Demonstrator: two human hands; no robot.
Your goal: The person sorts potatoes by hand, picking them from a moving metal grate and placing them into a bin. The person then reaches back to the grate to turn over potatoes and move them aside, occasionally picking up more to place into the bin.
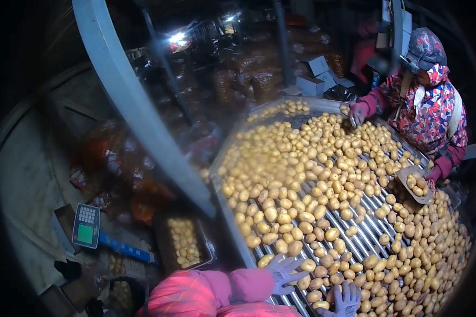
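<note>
At the bottom edge of my view both hands are partly lost. My right hand (pixel 347 299) is clipped at the wrist by the frame. My left hand (pixel 284 273) runs back into a pink sleeve (pixel 206 293) that fills the corner. Both wear pale gloves, and the fingers of each are spread wide, gripping nothing. The left sits at the near rim of the roller worktop (pixel 366 239), and the right lies on the potatoes (pixel 301 169) heaped there. The potatoes cover most of the worktop, far too many to count, with bare rollers showing only in a strip through the middle.

Across from me stands one co-worker (pixel 428 105) in a patterned jacket. I count two dark-red gloves: one (pixel 359 112) down among the far potatoes, the other (pixel 438 170) at a small tray (pixel 410 172) holding a few potatoes whose number I cannot make out.

Left of the worktop, in deep shadow, I see one scale (pixel 85 225) with a green screen and one crate (pixel 166 251) of potatoes. One pale beam (pixel 124 92) slants across. Behind it, sacks and boxes blur into the dark.
</note>
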